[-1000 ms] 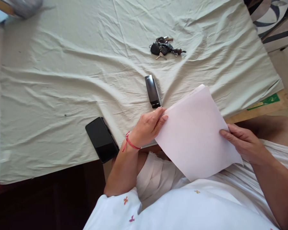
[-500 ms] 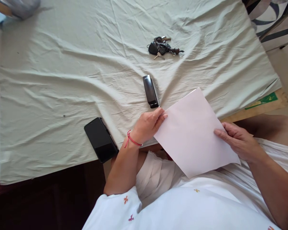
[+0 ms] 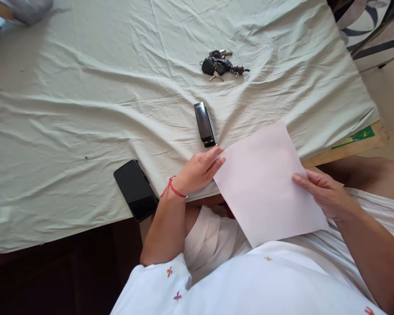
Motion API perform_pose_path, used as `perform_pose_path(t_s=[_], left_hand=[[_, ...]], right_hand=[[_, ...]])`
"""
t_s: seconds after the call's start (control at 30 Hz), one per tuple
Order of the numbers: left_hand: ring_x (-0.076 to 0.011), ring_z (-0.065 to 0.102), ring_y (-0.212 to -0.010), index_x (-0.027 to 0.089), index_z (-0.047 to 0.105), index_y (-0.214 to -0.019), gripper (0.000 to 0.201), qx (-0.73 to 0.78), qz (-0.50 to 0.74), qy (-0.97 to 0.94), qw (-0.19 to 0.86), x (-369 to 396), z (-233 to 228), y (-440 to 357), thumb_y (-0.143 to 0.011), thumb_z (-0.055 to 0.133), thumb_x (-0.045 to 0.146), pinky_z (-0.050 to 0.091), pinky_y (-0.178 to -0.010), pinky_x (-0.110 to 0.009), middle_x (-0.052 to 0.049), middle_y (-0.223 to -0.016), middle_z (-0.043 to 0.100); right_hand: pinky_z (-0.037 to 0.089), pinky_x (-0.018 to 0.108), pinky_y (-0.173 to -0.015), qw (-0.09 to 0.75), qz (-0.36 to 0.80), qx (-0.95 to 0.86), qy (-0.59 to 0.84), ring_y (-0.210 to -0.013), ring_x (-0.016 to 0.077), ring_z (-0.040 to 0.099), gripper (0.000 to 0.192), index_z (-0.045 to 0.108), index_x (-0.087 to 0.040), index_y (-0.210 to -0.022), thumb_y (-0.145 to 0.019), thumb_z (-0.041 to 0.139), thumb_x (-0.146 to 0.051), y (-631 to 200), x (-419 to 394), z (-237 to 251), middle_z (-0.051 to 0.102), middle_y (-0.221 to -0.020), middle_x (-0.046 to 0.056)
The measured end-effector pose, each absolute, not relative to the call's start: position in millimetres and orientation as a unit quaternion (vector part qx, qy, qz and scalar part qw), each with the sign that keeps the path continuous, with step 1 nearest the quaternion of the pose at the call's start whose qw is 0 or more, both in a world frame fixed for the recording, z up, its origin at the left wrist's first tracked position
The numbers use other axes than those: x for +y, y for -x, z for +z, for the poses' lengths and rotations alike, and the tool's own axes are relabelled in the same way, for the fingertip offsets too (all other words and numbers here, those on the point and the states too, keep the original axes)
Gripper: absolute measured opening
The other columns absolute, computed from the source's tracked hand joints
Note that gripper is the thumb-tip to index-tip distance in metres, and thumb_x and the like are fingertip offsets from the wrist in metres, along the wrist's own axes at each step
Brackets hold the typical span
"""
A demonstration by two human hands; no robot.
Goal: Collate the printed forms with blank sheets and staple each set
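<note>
A blank white sheet of paper [image 3: 265, 188] is held at a slant over my lap and the table's front edge. At its upper left edge, the fingers and thumb of my left hand [image 3: 198, 171] pinch the sheet; a red string bracelet is on that wrist. My right hand [image 3: 328, 194] grips the right edge, thumb on top and the other fingers partly hidden beneath. Just beyond my left fingertips lies a black stapler [image 3: 204, 124] on the cloth. Left of my left forearm rests a black smartphone [image 3: 136, 190], its screen dark.
A bunch of keys [image 3: 220, 64] lies farther back on the wrinkled pale tablecloth [image 3: 95, 118]. Cardboard with a green print [image 3: 356, 138] sticks out under the cloth at the right. A grey bundle [image 3: 33, 9] is at the far left corner.
The sheet has turned slightly, its far corner shifting right and its near corner left. My left fingers have straightened a little along the edge. The whole view has drifted slightly.
</note>
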State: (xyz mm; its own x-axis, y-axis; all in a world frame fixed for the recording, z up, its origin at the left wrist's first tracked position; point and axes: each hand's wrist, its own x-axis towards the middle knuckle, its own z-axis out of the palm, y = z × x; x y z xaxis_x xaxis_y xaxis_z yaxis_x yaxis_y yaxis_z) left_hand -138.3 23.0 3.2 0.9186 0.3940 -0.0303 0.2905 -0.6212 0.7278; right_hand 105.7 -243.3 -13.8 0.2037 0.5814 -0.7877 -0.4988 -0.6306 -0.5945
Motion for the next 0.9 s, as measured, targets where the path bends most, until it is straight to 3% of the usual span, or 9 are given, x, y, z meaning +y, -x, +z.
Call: perform_pose_path(t_s=[0.1,0.3,0.43,0.7,0.9], left_hand=[[-0.0134,0.051,-0.066,0.019,0.06,-0.102,0.026,0.198,0.076,-0.876,0.434,24,1,138,-0.105,0.039,0.033,0.04,-0.064,-0.027,0.0,-0.077,0.056],[-0.0097,0.045,-0.049,0.02,0.059,-0.099,0.018,0.291,0.045,-0.754,0.587,30,-1,143,-0.1,0.05,0.036,0.034,-0.049,-0.026,0.004,-0.065,0.05],[-0.0106,0.048,-0.051,0.021,0.058,-0.1,0.019,0.273,0.056,-0.72,0.635,33,-1,148,-0.101,0.049,0.038,0.038,-0.05,-0.026,0.003,-0.064,0.05],[-0.0116,0.049,-0.052,0.022,0.061,-0.105,0.023,0.273,0.056,-0.705,0.652,33,-1,151,-0.103,0.049,0.041,0.038,-0.051,-0.027,0.003,-0.062,0.052],[-0.0077,0.046,-0.047,0.018,0.066,-0.094,0.02,0.315,0.071,-0.661,0.677,36,1,151,-0.093,0.063,0.038,0.031,-0.044,-0.023,0.003,-0.064,0.054]], right_hand=[[0.062,0.026,-0.065,0.43,0.623,-0.029,0.653,-0.073,0.0173,0.074,0.042,0.073,-0.033,-0.121,-0.083,0.078,-0.051,-103,-242,-12,0.079,-0.101,0.001],[0.063,0.026,-0.069,0.468,0.571,-0.065,0.671,-0.075,0.0166,0.073,0.039,0.075,-0.033,-0.117,-0.082,0.079,-0.05,-97,-239,-10,0.078,-0.104,0.0],[0.062,0.024,-0.068,0.472,0.559,-0.092,0.675,-0.078,0.016,0.072,0.039,0.075,-0.032,-0.118,-0.083,0.078,-0.05,-95,-240,-10,0.077,-0.107,0.0],[0.06,0.019,-0.067,0.473,0.559,-0.121,0.671,-0.08,0.0126,0.071,0.039,0.071,-0.037,-0.125,-0.088,0.074,-0.048,-94,-243,-11,0.076,-0.112,-0.002],[0.063,0.025,-0.066,0.454,0.566,-0.071,0.685,-0.075,0.0171,0.074,0.039,0.074,-0.034,-0.119,-0.084,0.077,-0.051,-92,-236,-6,0.078,-0.102,-0.001]])
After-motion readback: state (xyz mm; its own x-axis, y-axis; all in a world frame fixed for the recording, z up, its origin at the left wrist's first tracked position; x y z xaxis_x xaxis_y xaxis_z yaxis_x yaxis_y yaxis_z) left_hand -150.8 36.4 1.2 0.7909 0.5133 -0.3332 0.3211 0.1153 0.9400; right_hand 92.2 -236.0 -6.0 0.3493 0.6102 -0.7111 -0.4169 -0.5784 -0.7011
